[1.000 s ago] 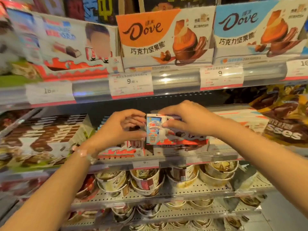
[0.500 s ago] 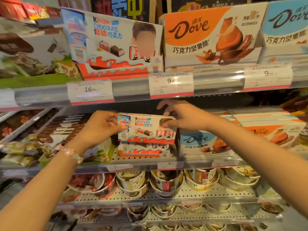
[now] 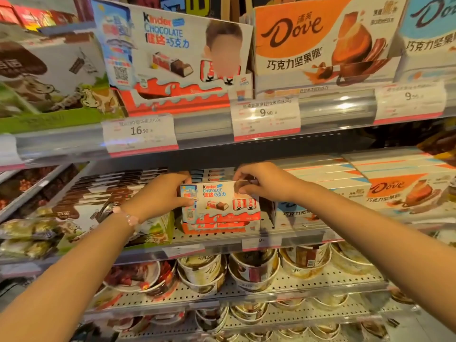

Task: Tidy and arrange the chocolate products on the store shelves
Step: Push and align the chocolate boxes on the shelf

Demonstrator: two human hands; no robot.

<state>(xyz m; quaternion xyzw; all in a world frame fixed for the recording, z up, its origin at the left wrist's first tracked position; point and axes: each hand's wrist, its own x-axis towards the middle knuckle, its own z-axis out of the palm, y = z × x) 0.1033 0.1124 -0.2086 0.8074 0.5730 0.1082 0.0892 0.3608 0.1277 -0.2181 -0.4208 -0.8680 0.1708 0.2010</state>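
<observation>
Going left to right: we see flat dark chocolate boxes (image 3: 98, 193) at the left end of the middle shelf (image 3: 222, 239), foil packs in front near its front edge. Our left hand (image 3: 165, 193) grips the left end of the Kinder box (image 3: 220, 204); our right hand (image 3: 261, 183) pinches its top right corner. The box sits on a small Kinder stack near the shelf's front edge, more Kinder boxes lined up behind. Risk, as we judge it: the top box is close to the lip, so a skewed push could slide it or the one below off the front. A Dove box (image 3: 293, 213) stands just beside on the right, so little room sideways. Upper shelf rail with price tags (image 3: 266, 117) hangs above, limiting lift. Cups sit on the shelf below.
</observation>
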